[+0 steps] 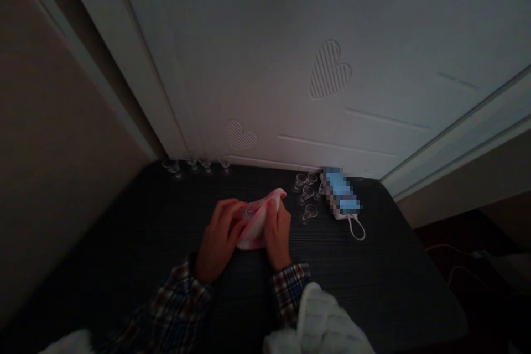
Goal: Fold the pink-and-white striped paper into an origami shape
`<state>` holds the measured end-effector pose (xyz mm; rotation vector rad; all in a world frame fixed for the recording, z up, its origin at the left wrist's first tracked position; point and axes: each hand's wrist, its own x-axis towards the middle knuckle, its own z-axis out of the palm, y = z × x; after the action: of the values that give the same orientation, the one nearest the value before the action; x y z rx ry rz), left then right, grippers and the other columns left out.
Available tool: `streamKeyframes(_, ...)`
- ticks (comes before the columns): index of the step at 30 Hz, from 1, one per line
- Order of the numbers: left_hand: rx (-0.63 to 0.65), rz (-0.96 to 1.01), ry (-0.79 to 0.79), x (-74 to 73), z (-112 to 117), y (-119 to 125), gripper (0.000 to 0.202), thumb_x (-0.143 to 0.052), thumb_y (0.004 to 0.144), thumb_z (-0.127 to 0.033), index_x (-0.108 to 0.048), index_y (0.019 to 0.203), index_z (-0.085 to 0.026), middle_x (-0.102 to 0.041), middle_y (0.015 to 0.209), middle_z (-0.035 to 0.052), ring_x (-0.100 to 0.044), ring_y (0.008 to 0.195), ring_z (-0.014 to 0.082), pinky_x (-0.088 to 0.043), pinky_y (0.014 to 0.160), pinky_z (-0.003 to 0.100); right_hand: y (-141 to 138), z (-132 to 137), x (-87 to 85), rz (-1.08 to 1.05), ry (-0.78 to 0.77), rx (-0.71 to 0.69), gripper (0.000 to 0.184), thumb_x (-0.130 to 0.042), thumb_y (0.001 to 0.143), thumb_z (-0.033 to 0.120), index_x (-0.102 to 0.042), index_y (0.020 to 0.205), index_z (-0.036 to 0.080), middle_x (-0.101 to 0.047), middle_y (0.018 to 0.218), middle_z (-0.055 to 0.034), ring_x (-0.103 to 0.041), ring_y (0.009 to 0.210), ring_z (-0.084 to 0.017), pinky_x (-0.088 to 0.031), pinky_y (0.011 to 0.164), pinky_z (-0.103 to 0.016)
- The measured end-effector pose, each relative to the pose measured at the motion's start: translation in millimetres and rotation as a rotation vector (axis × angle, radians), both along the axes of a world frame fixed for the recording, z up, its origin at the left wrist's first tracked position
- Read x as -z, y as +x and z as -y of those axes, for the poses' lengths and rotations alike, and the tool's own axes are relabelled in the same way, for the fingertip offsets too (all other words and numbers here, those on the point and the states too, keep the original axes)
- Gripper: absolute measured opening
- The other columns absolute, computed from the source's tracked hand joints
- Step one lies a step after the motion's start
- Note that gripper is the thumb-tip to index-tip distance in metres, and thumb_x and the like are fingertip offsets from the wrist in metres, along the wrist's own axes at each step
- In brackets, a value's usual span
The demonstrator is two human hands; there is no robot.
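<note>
In the head view, a pink and white cloth point(259, 227) is held between my two hands above the dark tabletop. My left hand point(219, 235) is closed, its fingers curled round a small clear stemmed cup point(249, 212), which the cloth and fingers partly hide. The right hand point(277, 229) grips the cloth from the other side, thumb on top. Right of it stand several similar clear cups point(309, 213), close together. More clear cups point(205, 165) stand in a loose row at the tabletop's back left edge.
A phone point(342, 191) with a lit, blurred screen and a white strap lies at the back right of the dark tabletop point(352, 271). Behind rises a white panel point(269, 66) with carved hearts. The wall point(62, 149) borders the left side. Pale cables hang past the right edge.
</note>
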<state>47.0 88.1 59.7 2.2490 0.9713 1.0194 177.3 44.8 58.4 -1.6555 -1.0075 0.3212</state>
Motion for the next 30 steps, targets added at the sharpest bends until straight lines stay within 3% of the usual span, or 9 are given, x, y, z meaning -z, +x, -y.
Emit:
streamKeyframes(12,-0.013,-0.008,-0.153,2.2,-7.5,-1.5,0.033,-0.032,0.091,-0.036,-0.053,0.106,-0.016,-0.061,0.097,0.0058,-0.058,0.087,0.0179,-0.045,0.079,0.029,-3.8,-1.5,6.5,0.395,0.066,0.039,0.041,-0.024,0.095,0.036,-0.056,0.081,0.014,-0.058,0.075,-0.0074,-0.053,0.071,-0.017,-0.037,0.064,-0.027)
streamKeyframes(15,-0.003,-0.002,-0.163,4.3,-6.0,-2.4,0.032,-0.036,0.09,-0.038,-0.053,0.107,-0.017,-0.061,0.097,0.0053,-0.059,0.086,0.0173,-0.046,0.076,0.028,-2.5,-3.4,5.9,0.391,0.035,0.045,0.042,-0.022,0.096,0.034,-0.054,0.078,0.015,-0.057,0.071,-0.0066,-0.053,0.067,-0.017,-0.035,0.062,-0.027)
streamKeyframes(20,0.061,0.044,-0.238,9.6,-5.5,-2.3,0.045,-0.045,0.087,-0.041,-0.04,0.126,-0.019,-0.058,0.104,0.0051,-0.06,0.087,0.0161,-0.049,0.075,0.027,-1.2,-5.8,8.7,0.284,-0.045,0.133,0.042,-0.021,0.097,0.033,-0.054,0.079,0.015,-0.059,0.069,-0.0061,-0.054,0.064,-0.017,-0.033,0.058,-0.026)
streamKeyframes(30,0.065,-0.05,-0.214,3.6,-3.6,0.8,0.034,-0.045,0.086,-0.043,-0.048,0.109,-0.019,-0.061,0.093,0.0033,-0.06,0.081,0.0171,-0.047,0.072,0.027,1.8,-2.3,3.2,0.271,-0.017,0.106,0.041,-0.02,0.097,0.031,-0.053,0.081,0.015,-0.058,0.072,-0.0052,-0.053,0.066,-0.016,-0.035,0.061,-0.026)
